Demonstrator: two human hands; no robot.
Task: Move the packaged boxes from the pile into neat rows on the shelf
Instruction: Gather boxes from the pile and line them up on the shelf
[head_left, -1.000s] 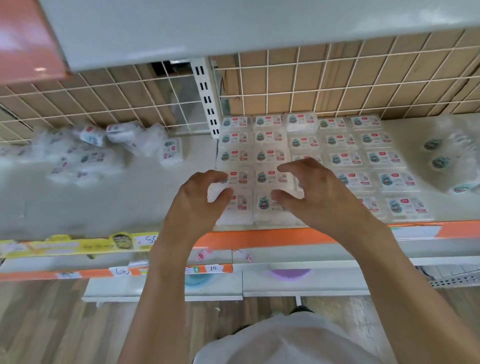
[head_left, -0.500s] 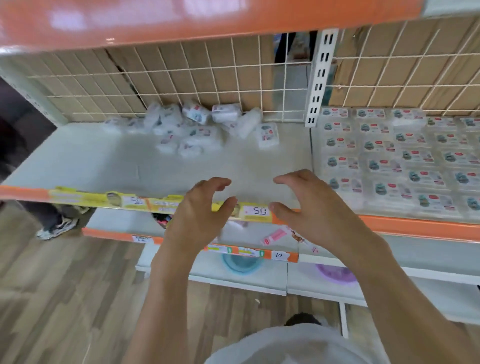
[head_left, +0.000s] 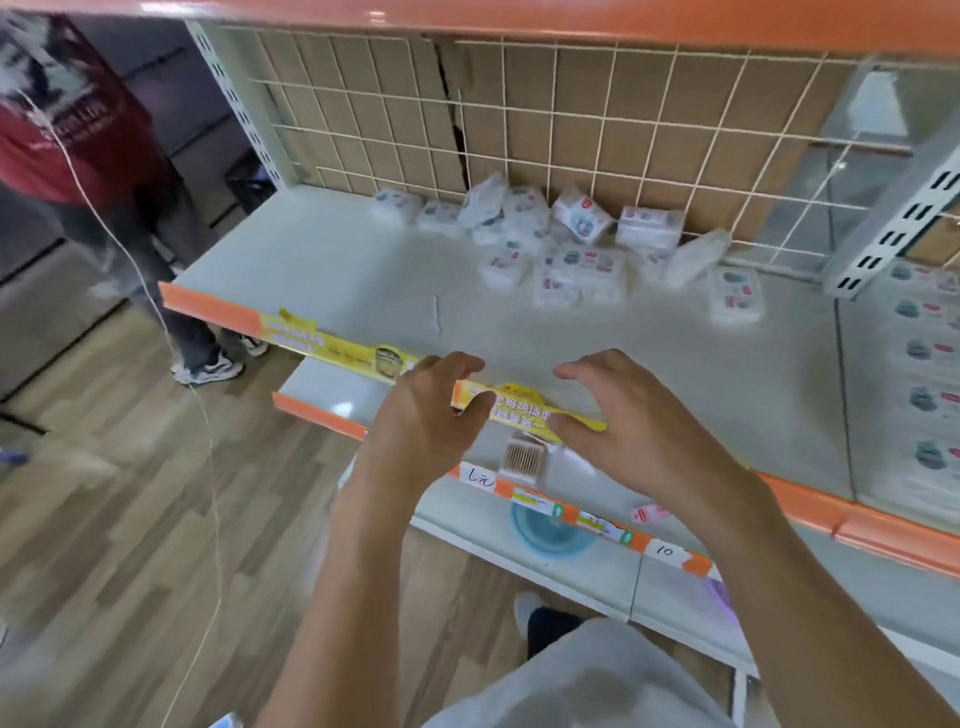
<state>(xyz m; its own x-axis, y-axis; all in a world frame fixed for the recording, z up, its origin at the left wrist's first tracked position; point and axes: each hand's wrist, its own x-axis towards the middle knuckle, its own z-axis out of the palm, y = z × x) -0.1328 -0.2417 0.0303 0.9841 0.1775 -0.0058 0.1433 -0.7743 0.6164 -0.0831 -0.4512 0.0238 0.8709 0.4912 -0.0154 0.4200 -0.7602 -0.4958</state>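
View swung left since earlier, pile (head_left: 566, 249) well beyond empty, loosely curled left hand (head_left: 426, 415), right hand (head_left: 623, 421)

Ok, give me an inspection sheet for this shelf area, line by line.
Surface: white shelf, orange front edge with yellow label strip.
Job's things: pile of packaged boxes jumbled at the back by the wire grid; neat rows at far right.
Clutter: cotton swab box and blue bowl on lower shelves.
Hands: left hand and right hand empty, fingers loosely curled, at the shelf's front edge.
Cables: thin white cord hanging at left.
Surroundings: wood floor, a person standing at left.
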